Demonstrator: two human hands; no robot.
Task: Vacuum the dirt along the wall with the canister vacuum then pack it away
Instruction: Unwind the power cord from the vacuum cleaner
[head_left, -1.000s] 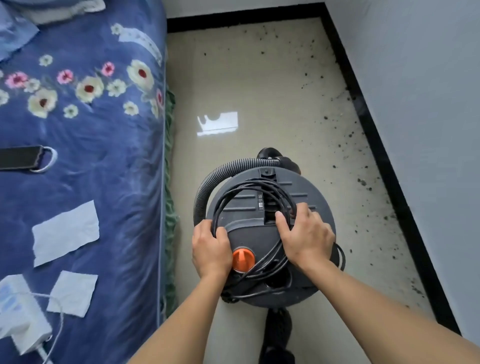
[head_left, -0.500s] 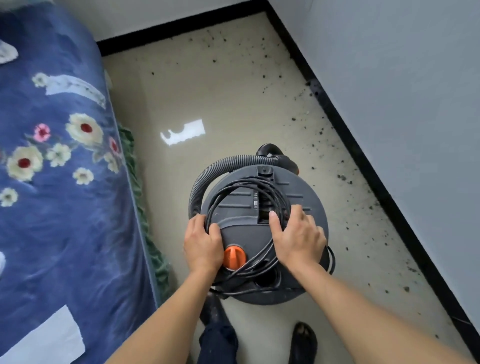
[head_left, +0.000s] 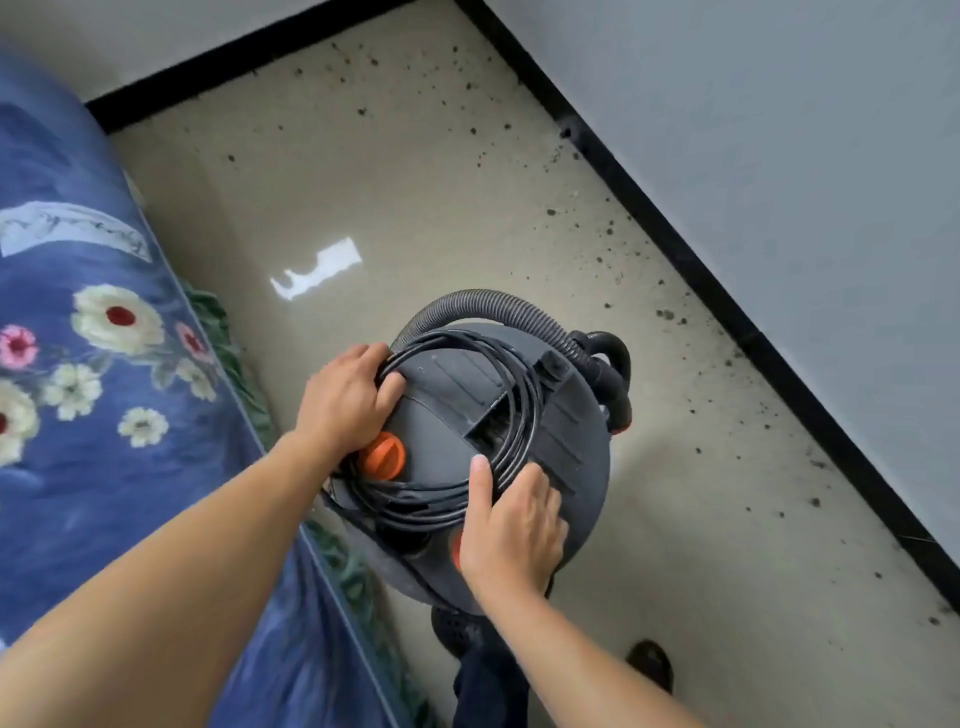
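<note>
The dark grey canister vacuum (head_left: 566, 457) stands on the beige floor between the bed and the wall. Its ribbed hose (head_left: 493, 301) curves round the far side, and the black power cord (head_left: 514, 415) lies coiled on the lid beside an orange knob (head_left: 383, 457). My left hand (head_left: 345, 400) grips the cord loops at the lid's far left edge. My right hand (head_left: 511, 535) is at the near right edge, with the cord passing between thumb and fingers. Dark dirt specks (head_left: 608, 228) are scattered over the floor along the wall.
A black baseboard (head_left: 727, 312) runs under the grey wall (head_left: 779, 156) on the right. A bed with a blue flowered cover (head_left: 104, 415) fills the left, close against the vacuum. My dark shoe (head_left: 649, 662) stands just behind the vacuum.
The view has swung and tilted to the right. My left hand moved up to the cord at the far left edge, and my right hand slid down to the near right edge.
</note>
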